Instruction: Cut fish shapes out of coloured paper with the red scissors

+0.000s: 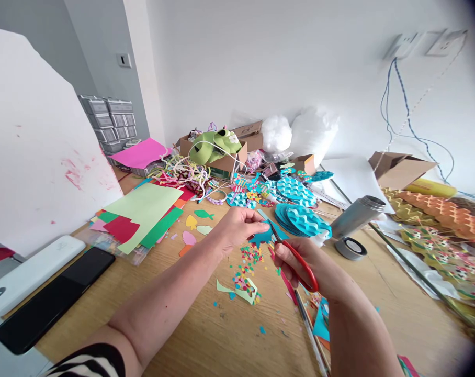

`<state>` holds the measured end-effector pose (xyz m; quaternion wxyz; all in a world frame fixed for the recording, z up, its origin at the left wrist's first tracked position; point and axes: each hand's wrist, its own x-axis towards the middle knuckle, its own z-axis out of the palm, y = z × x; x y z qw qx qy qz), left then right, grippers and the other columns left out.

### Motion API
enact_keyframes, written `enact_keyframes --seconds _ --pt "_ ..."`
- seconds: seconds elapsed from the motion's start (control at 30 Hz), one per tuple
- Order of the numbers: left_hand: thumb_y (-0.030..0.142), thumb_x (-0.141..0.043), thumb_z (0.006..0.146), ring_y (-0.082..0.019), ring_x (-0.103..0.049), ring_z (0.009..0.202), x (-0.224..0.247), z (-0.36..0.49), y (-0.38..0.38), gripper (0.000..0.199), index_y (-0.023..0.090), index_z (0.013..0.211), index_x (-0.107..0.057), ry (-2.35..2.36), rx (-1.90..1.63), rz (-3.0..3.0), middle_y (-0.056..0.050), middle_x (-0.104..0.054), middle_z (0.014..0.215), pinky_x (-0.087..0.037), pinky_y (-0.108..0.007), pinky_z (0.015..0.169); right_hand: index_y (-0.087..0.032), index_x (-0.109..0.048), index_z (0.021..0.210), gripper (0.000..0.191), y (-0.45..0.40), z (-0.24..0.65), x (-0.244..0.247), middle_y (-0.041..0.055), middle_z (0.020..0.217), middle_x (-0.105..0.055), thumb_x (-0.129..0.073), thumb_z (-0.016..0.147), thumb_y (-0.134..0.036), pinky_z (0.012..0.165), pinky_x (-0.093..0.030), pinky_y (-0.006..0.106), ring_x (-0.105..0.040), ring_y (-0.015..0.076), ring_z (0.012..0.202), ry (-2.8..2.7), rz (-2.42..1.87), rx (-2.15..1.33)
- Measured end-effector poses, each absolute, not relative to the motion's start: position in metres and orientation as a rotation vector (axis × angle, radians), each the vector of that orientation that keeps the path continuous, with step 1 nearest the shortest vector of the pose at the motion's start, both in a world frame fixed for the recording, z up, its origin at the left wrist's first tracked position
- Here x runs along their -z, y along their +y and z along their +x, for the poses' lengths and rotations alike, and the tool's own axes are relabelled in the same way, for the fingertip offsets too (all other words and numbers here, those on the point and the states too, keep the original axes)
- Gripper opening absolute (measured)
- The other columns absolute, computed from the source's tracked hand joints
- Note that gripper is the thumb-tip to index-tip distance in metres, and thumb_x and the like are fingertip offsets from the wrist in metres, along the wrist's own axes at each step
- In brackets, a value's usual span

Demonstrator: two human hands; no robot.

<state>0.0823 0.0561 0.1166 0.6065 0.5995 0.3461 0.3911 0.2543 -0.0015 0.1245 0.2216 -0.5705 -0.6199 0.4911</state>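
My left hand (pixel 243 226) pinches a small piece of blue paper (pixel 262 238) above the middle of the table. In my right hand (pixel 296 259) is a pair of red-handled scissors (pixel 305 269), its dark blades pointing at the blue paper's right edge. Whether the blades are touching the paper I cannot tell. Below the hands lie many bits of coloured confetti (pixel 247 280) and a pale green paper scrap (pixel 243 294). Several cut paper fish shapes, among them a green fish (pixel 204 214) and a pink one (pixel 189 238), lie left of my left hand.
Coloured paper sheets (pixel 153 207) are stacked at the left, near a black phone (pixel 57 298). Blue wavy paper discs (pixel 302 220) lie behind my right hand. A steel flask (pixel 357 215) and its lid (pixel 351 248) are at the right. Craft boxes (pixel 241 157) line the wall.
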Motion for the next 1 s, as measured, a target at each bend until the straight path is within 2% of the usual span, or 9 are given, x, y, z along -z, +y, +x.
enact_keyframes --seconds 0.43,0.7,0.9,1.0 --pt "0.034 -0.068 0.065 -0.007 -0.043 0.050 -0.1191 0.0814 0.0549 0.023 0.012 0.066 -0.064 0.802 -0.889 1.393 0.001 -0.053 0.054 -0.029 -0.023 0.050 -0.019 -0.049 0.060 0.049 -0.0024 0.2518 -0.1257 -0.0058 0.039 -0.046 -0.058 0.070 -0.065 0.032 -0.028 0.018 -0.041 0.0071 0.030 -1.656 -1.596 -1.373" --pt "0.031 -0.068 0.063 -0.006 -0.039 0.048 -0.1182 0.0832 0.0557 0.020 0.012 0.064 -0.063 0.798 -0.918 1.358 0.003 -0.050 0.052 -0.028 -0.022 0.049 -0.019 -0.049 0.059 0.048 -0.0007 0.2524 -0.1245 -0.0055 0.039 -0.047 -0.058 0.071 -0.065 0.031 -0.030 0.018 -0.043 0.0074 0.030 -1.634 -1.649 -1.356" --pt "0.028 -0.069 0.064 -0.005 -0.043 0.047 -0.1164 0.0844 0.0563 0.019 0.011 0.067 -0.063 0.790 -0.927 1.298 0.002 -0.055 0.055 -0.030 -0.020 0.047 -0.018 -0.052 0.059 0.048 -0.0015 0.2531 -0.1255 -0.0049 0.038 -0.048 -0.058 0.072 -0.064 0.031 -0.029 0.017 -0.043 0.0066 0.029 -1.653 -1.648 -1.331" --pt "0.029 -0.068 0.065 -0.008 -0.052 0.050 -0.1161 0.0842 0.0560 0.020 0.011 0.071 -0.062 0.754 -0.897 1.257 -0.002 -0.060 0.060 -0.036 -0.021 0.049 -0.017 -0.052 0.058 0.049 -0.0020 0.2539 -0.1270 -0.0047 0.038 -0.048 -0.059 0.071 -0.064 0.031 -0.030 0.017 -0.043 0.0067 0.029 -1.645 -1.661 -1.328"
